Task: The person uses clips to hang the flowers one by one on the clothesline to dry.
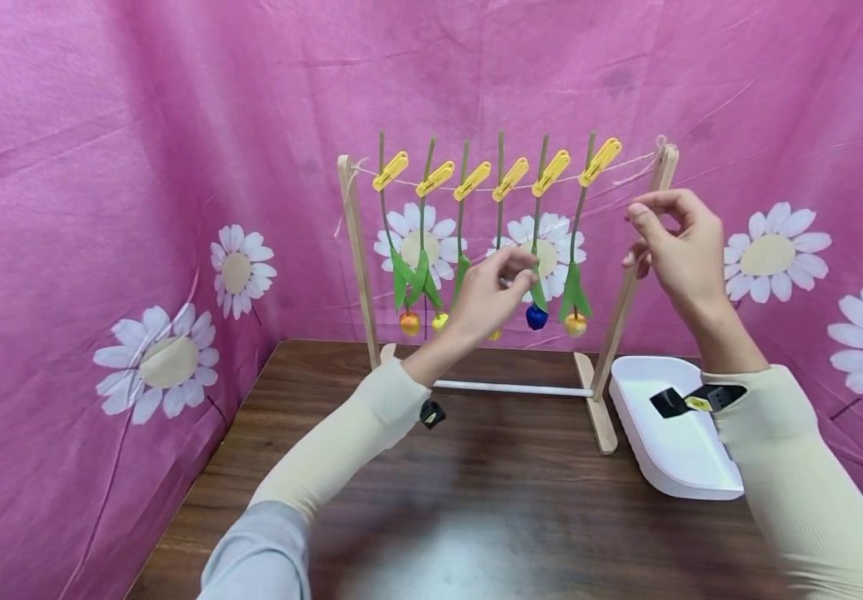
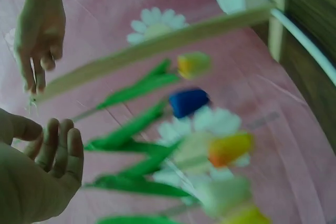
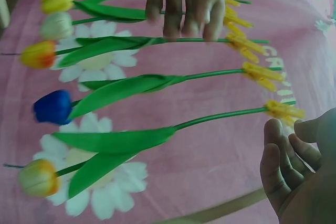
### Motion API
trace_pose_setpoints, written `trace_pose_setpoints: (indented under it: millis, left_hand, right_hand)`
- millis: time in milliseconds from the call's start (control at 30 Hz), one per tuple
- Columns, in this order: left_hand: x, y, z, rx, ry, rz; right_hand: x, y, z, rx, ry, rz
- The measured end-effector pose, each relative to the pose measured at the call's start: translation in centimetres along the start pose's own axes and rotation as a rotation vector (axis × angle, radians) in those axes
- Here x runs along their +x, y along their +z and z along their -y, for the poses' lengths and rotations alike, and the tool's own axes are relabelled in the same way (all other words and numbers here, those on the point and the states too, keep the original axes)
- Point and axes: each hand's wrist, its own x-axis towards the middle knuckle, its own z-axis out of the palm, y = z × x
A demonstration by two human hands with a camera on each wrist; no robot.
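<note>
Several artificial tulips hang upside down from a thin string point(image 1: 637, 160), each stem held by a yellow clothespin point(image 1: 600, 162). Among them are a blue tulip point(image 1: 536, 317) and, at the right end, a yellow-orange tulip point(image 1: 575, 324). My left hand point(image 1: 487, 292) hovers before the middle stems, fingers loosely bent, with nothing visible in it. Near the string's right end is my right hand point(image 1: 682, 246), raised beside the wooden post point(image 1: 626, 292). In the right wrist view, its bent fingers point(image 3: 273, 163) lie just below the end clothespin, apart from it, and the thumb stands off them.
A white plastic tray point(image 1: 682, 450) stands on the brown wooden table point(image 1: 521, 475), right of the rack and partly behind my right forearm. A white rod point(image 1: 514, 388) joins the rack's feet. Pink cloth point(image 1: 476, 75) with printed daisies hangs behind and at both sides.
</note>
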Motion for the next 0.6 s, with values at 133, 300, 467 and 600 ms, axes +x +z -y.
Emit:
trace_pose_setpoints:
  millis: [133, 300, 467, 600]
  left_hand:
    - [-2.0, -2.1, 2.4, 0.042, 0.016, 0.009]
    - [-4.3, -4.9, 5.3, 0.067, 0.022, -0.005]
    - [-6.1, -8.2, 7.9, 0.124, 0.045, -0.046]
    - [-7.7, -11.0, 9.9, 0.181, 0.034, -0.094]
  right_hand:
    - [-1.3, -1.2, -1.3, -0.161, 0.023, 0.021]
    - [-2.7, -2.9, -3.0, -0.356, 0.036, 0.035]
    - [-3.9, -4.8, -4.9, -0.417, 0.049, 0.054]
    - [-5.2, -6.4, -6.3, -0.544, 0.024, 0.051]
